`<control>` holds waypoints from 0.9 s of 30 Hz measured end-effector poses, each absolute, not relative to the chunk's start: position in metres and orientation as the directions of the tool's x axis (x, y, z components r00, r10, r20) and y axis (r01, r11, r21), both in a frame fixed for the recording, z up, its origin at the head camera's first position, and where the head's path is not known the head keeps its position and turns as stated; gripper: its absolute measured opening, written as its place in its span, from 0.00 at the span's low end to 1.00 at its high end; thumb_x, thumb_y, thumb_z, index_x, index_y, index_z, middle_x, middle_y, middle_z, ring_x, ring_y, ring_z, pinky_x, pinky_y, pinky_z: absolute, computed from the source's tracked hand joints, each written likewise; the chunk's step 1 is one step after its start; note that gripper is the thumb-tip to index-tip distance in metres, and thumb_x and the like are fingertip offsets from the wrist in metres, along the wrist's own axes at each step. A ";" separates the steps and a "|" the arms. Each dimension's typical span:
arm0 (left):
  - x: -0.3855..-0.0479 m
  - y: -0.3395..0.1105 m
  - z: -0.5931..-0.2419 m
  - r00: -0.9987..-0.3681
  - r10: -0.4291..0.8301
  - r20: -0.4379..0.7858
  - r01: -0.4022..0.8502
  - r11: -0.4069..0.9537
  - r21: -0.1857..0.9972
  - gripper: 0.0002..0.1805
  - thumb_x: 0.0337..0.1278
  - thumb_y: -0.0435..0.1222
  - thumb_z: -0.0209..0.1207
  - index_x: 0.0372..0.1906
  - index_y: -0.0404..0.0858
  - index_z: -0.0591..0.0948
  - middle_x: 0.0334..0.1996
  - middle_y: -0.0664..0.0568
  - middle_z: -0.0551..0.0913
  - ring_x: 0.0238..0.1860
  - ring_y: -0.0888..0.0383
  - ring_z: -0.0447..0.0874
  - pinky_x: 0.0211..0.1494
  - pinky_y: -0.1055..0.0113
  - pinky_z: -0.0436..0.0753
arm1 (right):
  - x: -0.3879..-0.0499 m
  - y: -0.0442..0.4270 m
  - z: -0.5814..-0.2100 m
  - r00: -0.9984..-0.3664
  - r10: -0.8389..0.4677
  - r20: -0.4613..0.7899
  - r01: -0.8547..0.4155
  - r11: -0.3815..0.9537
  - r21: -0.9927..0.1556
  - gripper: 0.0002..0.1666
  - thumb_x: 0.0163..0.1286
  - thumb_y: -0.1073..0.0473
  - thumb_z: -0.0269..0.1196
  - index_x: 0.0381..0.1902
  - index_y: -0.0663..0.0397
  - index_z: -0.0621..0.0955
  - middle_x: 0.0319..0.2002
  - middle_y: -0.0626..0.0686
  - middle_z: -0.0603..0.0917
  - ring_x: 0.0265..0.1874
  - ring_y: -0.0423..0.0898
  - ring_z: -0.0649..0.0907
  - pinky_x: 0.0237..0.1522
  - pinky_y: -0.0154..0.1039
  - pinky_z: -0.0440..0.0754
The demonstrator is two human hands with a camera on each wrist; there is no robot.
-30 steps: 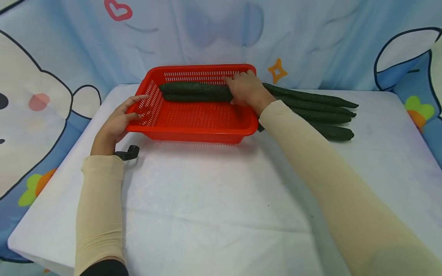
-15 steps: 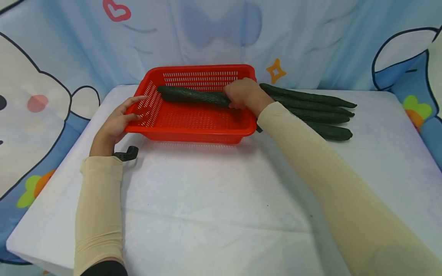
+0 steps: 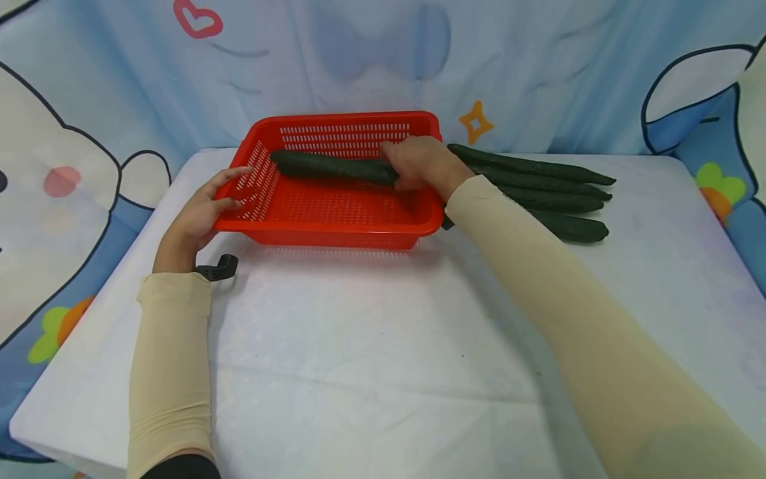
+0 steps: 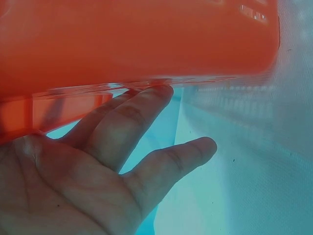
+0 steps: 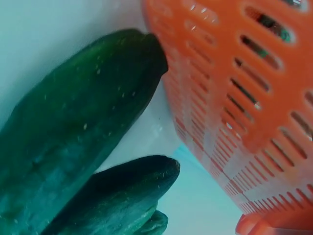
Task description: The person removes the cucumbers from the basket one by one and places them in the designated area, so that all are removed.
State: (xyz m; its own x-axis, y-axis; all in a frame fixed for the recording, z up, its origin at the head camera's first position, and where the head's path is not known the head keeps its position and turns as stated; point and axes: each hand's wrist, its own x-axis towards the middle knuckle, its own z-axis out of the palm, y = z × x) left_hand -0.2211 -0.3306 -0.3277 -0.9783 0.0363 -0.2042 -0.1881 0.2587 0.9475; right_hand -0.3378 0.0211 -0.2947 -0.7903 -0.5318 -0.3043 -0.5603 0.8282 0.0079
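In the head view, a red basket [image 3: 335, 236] with slotted walls stands on the table. My left hand [image 3: 194, 216] grips its left rim; in the left wrist view, fingers of that left hand [image 4: 102, 156] extend against the outside of the basket [image 4: 146, 44]. Inside, a dark green cucumber [image 3: 329, 166] lies lengthwise along the back, its right end covered by my right hand [image 3: 421, 163], whose fingers curl round it. A second cucumber just behind it is mostly hidden. The right wrist view shows only cucumbers [image 5: 83, 107] outside the slotted basket wall [image 5: 220, 73].
Several cucumbers [image 3: 544, 196] lie side by side right of the basket, partly under my right forearm. A white cloth [image 3: 371, 346] covers the table, and a printed blue curtain [image 3: 371, 60] hangs behind it. A black wrist mount [image 3: 218, 268] sticks out at my left wrist.
My right hand's fingers have gone from spread over the cucumbers' ends to curled round the front one. That cucumber's left end has shifted, covering more of the other. My left hand stays on the rim.
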 end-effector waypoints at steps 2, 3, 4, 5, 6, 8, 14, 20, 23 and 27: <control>-0.221 -0.331 -0.328 -0.978 0.035 -0.205 -0.190 0.252 0.949 0.31 0.71 0.30 0.47 0.72 0.61 0.64 0.75 0.47 0.52 0.64 0.50 0.63 0.43 0.75 0.85 | -0.338 0.021 -0.295 -0.794 -0.532 -0.294 -0.552 0.834 -0.017 0.36 0.63 0.50 0.68 0.63 0.51 0.66 0.47 0.56 0.81 0.49 0.53 0.79 0.59 0.51 0.80; -0.221 -0.331 -0.328 -0.978 0.034 -0.206 -0.192 0.248 0.950 0.31 0.71 0.30 0.47 0.72 0.61 0.64 0.74 0.47 0.52 0.64 0.50 0.64 0.43 0.75 0.85 | -0.338 0.022 -0.295 -0.794 -0.534 -0.290 -0.551 0.834 -0.026 0.37 0.62 0.50 0.69 0.64 0.51 0.65 0.48 0.56 0.81 0.50 0.53 0.78 0.59 0.51 0.80; -0.221 -0.331 -0.328 -0.978 0.034 -0.207 -0.192 0.246 0.950 0.31 0.71 0.30 0.47 0.72 0.61 0.64 0.74 0.47 0.53 0.63 0.50 0.64 0.43 0.75 0.85 | -0.339 0.022 -0.295 -0.795 -0.535 -0.286 -0.550 0.835 -0.034 0.38 0.62 0.49 0.69 0.65 0.51 0.66 0.48 0.56 0.81 0.51 0.53 0.77 0.59 0.52 0.80; -0.221 -0.331 -0.327 -0.978 0.033 -0.208 -0.194 0.245 0.950 0.31 0.71 0.30 0.47 0.72 0.61 0.64 0.74 0.47 0.53 0.63 0.50 0.64 0.43 0.75 0.85 | -0.339 0.022 -0.295 -0.794 -0.539 -0.281 -0.552 0.833 -0.037 0.39 0.61 0.49 0.69 0.65 0.51 0.66 0.48 0.56 0.81 0.52 0.53 0.76 0.59 0.52 0.80; -0.221 -0.331 -0.328 -0.977 0.032 -0.209 -0.195 0.247 0.949 0.31 0.71 0.30 0.48 0.72 0.61 0.64 0.74 0.47 0.52 0.63 0.50 0.64 0.43 0.75 0.85 | -0.339 0.022 -0.295 -0.793 -0.543 -0.275 -0.556 0.830 -0.037 0.38 0.61 0.49 0.69 0.65 0.52 0.67 0.49 0.56 0.81 0.53 0.54 0.75 0.59 0.52 0.80; -0.220 -0.331 -0.327 -0.977 0.032 -0.213 -0.199 0.249 0.948 0.31 0.70 0.31 0.49 0.72 0.61 0.64 0.75 0.47 0.52 0.63 0.50 0.64 0.43 0.75 0.85 | -0.339 0.023 -0.296 -0.791 -0.553 -0.261 -0.565 0.824 -0.036 0.36 0.60 0.49 0.69 0.63 0.53 0.70 0.50 0.57 0.81 0.54 0.54 0.74 0.59 0.53 0.79; -0.220 -0.331 -0.327 -0.977 0.030 -0.212 -0.198 0.255 0.947 0.32 0.70 0.31 0.49 0.72 0.62 0.64 0.75 0.47 0.52 0.63 0.50 0.64 0.43 0.75 0.85 | -0.339 0.026 -0.297 -0.779 -0.591 -0.208 -0.591 0.804 -0.069 0.35 0.60 0.51 0.69 0.64 0.53 0.74 0.56 0.57 0.81 0.60 0.55 0.71 0.63 0.55 0.76; -0.220 -0.331 -0.327 -0.978 0.050 -0.203 -0.185 0.250 0.950 0.31 0.71 0.31 0.48 0.72 0.60 0.64 0.75 0.47 0.52 0.63 0.50 0.65 0.44 0.74 0.85 | -0.338 0.027 -0.299 -0.787 -0.601 -0.143 -0.585 0.799 -0.139 0.29 0.63 0.56 0.67 0.59 0.53 0.69 0.53 0.57 0.79 0.53 0.53 0.76 0.62 0.53 0.77; -0.220 -0.331 -0.326 -0.978 0.049 -0.203 -0.185 0.253 0.950 0.31 0.71 0.31 0.48 0.72 0.61 0.64 0.75 0.47 0.52 0.63 0.50 0.65 0.44 0.74 0.85 | -0.337 0.028 -0.299 -0.789 -0.601 -0.129 -0.580 0.798 -0.164 0.29 0.65 0.57 0.66 0.61 0.53 0.67 0.54 0.57 0.79 0.52 0.52 0.78 0.63 0.53 0.76; -0.220 -0.331 -0.326 -0.978 0.045 -0.206 -0.188 0.251 0.949 0.31 0.70 0.31 0.48 0.72 0.61 0.64 0.75 0.47 0.52 0.63 0.51 0.65 0.44 0.74 0.85 | -0.337 0.030 -0.299 -0.780 -0.617 -0.104 -0.589 0.780 -0.210 0.32 0.68 0.59 0.61 0.66 0.52 0.63 0.59 0.57 0.77 0.52 0.52 0.78 0.64 0.53 0.76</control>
